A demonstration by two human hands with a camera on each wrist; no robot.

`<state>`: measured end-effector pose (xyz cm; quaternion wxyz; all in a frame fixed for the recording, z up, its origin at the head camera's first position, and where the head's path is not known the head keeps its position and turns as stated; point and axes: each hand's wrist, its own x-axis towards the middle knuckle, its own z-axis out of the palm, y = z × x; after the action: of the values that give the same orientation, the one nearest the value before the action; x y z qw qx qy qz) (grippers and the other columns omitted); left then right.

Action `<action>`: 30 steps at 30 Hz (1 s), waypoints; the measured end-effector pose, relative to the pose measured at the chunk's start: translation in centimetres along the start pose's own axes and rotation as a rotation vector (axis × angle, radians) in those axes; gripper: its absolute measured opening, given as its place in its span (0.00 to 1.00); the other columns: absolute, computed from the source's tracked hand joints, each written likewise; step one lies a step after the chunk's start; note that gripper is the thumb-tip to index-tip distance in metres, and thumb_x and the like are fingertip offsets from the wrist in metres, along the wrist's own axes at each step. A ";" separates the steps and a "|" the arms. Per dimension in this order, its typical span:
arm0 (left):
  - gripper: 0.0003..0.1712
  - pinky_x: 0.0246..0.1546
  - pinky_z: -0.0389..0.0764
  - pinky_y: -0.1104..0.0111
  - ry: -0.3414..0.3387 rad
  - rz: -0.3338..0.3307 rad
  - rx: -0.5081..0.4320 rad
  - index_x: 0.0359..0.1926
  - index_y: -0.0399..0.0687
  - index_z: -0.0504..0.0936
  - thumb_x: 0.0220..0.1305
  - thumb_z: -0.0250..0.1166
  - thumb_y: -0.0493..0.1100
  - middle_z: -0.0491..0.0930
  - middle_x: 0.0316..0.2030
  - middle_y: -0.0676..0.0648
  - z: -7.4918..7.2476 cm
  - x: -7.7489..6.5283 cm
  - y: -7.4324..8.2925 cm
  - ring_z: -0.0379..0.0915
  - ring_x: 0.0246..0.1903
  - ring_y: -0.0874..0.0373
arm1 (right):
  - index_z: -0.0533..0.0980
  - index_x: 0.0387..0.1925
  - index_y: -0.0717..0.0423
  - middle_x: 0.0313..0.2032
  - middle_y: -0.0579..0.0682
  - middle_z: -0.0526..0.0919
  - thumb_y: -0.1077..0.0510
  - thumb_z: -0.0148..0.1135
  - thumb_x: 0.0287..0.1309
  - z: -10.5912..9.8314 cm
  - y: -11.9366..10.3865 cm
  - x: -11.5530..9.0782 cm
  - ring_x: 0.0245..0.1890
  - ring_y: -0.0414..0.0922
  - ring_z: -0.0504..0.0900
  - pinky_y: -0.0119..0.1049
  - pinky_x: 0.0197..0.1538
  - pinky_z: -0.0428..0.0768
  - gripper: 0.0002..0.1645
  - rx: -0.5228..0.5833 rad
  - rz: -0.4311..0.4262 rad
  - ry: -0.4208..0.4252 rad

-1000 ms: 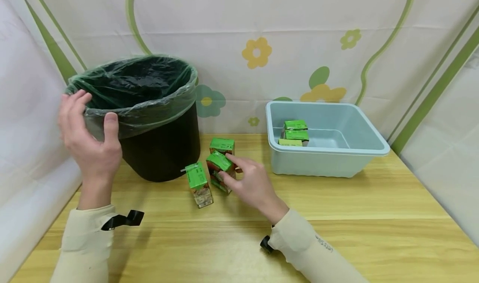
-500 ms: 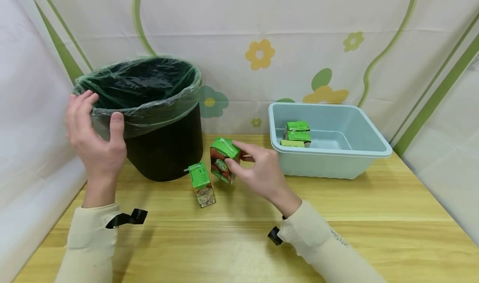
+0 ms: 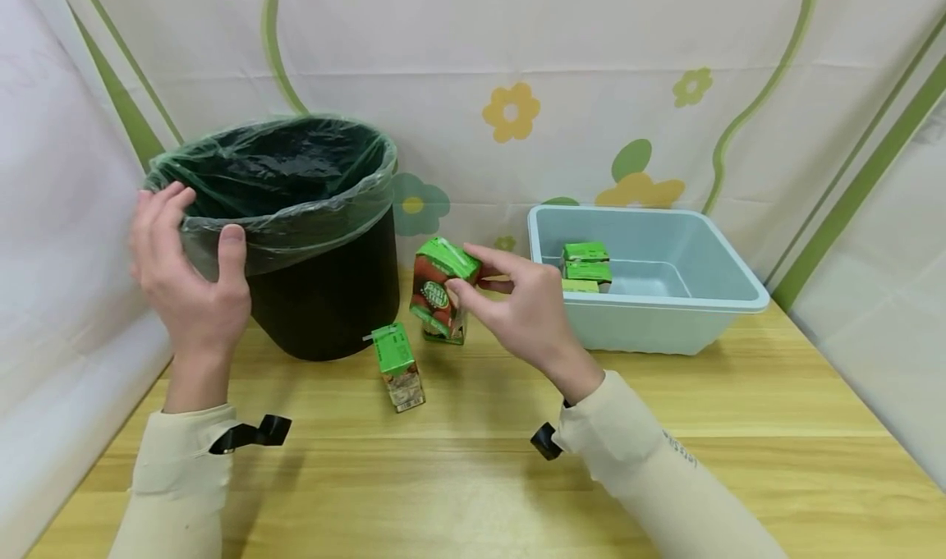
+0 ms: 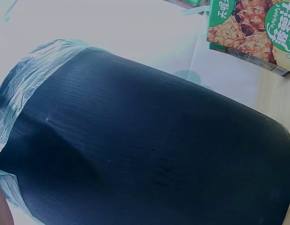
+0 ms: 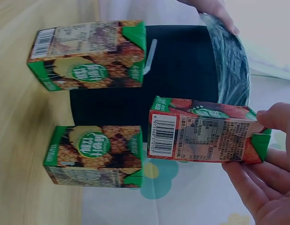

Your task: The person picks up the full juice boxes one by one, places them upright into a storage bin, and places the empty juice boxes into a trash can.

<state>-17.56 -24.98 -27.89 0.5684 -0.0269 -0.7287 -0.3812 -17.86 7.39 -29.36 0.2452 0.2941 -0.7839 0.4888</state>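
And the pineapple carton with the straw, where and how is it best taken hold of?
I would pinch the pineapple carton by its near and far sides, just below the green top, probably coming from the right: it stands upright, and its straw sticks out left, towards the black bin, so the right seems easier.

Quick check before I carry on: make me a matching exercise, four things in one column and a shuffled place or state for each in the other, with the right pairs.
Things:
1. Left hand
2. Red carton
3. Nearer pineapple carton
4. Light blue tub

Places and states:
A. Has green-topped cartons inside
B. Pinched by the right hand
C. At the rim of the black bin
D. On the table, a straw sticking out

Right pairs: 1-C, 2-B, 3-D, 4-A
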 end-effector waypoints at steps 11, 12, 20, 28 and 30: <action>0.39 0.82 0.49 0.58 0.006 -0.003 0.007 0.66 0.36 0.80 0.67 0.62 0.62 0.76 0.71 0.40 0.0 0.0 0.1 0.58 0.81 0.48 | 0.85 0.59 0.60 0.47 0.58 0.93 0.59 0.76 0.62 -0.6 -0.7 2.3 0.43 0.46 0.94 0.30 0.47 0.89 0.24 0.060 0.062 0.043; 0.39 0.82 0.49 0.58 0.008 -0.002 0.006 0.66 0.36 0.80 0.67 0.62 0.62 0.77 0.70 0.39 0.0 -0.1 0.1 0.58 0.81 0.47 | 0.85 0.59 0.60 0.47 0.58 0.92 0.59 0.76 0.62 -0.7 -0.8 2.5 0.44 0.46 0.93 0.30 0.47 0.89 0.24 0.069 0.072 0.046; 0.39 0.82 0.50 0.61 0.021 0.013 -0.005 0.65 0.35 0.81 0.67 0.62 0.62 0.77 0.70 0.38 0.1 0.0 0.2 0.59 0.80 0.46 | 0.85 0.61 0.55 0.50 0.55 0.92 0.56 0.75 0.64 -1.1 -1.4 4.3 0.46 0.44 0.92 0.37 0.51 0.90 0.25 0.116 0.123 0.088; 0.39 0.82 0.50 0.61 0.025 0.008 -0.003 0.65 0.36 0.81 0.67 0.63 0.62 0.78 0.70 0.39 0.1 0.0 0.0 0.59 0.80 0.47 | 0.83 0.63 0.56 0.49 0.54 0.92 0.53 0.75 0.64 -0.5 -1.9 6.0 0.47 0.43 0.91 0.39 0.53 0.90 0.27 0.200 0.123 0.147; 0.38 0.82 0.50 0.60 0.018 0.005 -0.001 0.65 0.37 0.81 0.67 0.63 0.61 0.77 0.70 0.40 0.1 0.0 0.0 0.59 0.81 0.47 | 0.84 0.63 0.56 0.49 0.54 0.92 0.53 0.75 0.64 -0.4 -2.0 6.4 0.47 0.43 0.91 0.37 0.52 0.89 0.27 0.214 0.120 0.170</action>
<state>-17.69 -24.94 -27.91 0.5761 -0.0257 -0.7231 -0.3803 -20.94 5.65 -23.58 0.2483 0.2287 -0.7197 0.6066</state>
